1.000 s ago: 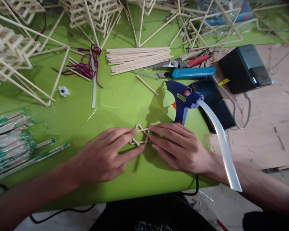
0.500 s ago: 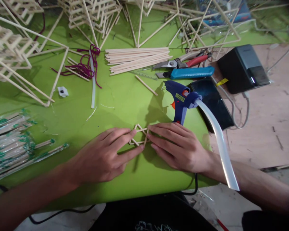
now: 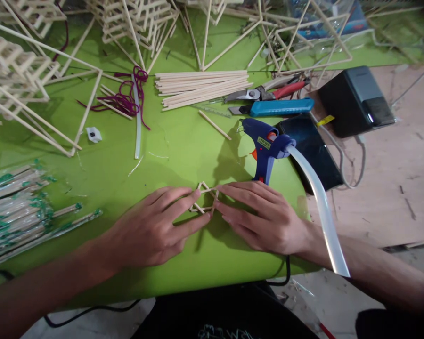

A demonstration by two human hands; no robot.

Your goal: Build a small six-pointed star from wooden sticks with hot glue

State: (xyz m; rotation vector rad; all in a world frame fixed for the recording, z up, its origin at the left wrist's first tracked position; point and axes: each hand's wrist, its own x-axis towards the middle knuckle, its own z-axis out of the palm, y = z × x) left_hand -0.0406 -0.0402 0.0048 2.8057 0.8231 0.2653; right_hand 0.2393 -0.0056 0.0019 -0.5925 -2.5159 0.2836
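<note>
A small frame of short wooden sticks point(image 3: 207, 190) lies between my hands near the green table's front edge. My left hand point(image 3: 159, 226) grips its left and lower parts with the fingertips. From the other side, the fingertips of my right hand point(image 3: 265, 214) press on its right corners. Just beyond the right hand stands a blue glue gun point(image 3: 265, 146) with a long clear glue stick point(image 3: 320, 202) curving out over the right wrist. A single short stick point(image 3: 215, 125) rests left of the gun's nozzle.
Behind are a stick bundle point(image 3: 201, 87), pruning shears point(image 3: 261, 93), a blue cutter point(image 3: 282, 107) and purple cord point(image 3: 127, 99). A phone point(image 3: 314, 155) and black box point(image 3: 356, 101) sit right. Stick structures point(image 3: 134, 23) line the back; wrapped chopsticks point(image 3: 17, 212) lie left.
My right hand's fingers have shifted slightly on the frame's right side. My left hand and the small frame look nearly unchanged.
</note>
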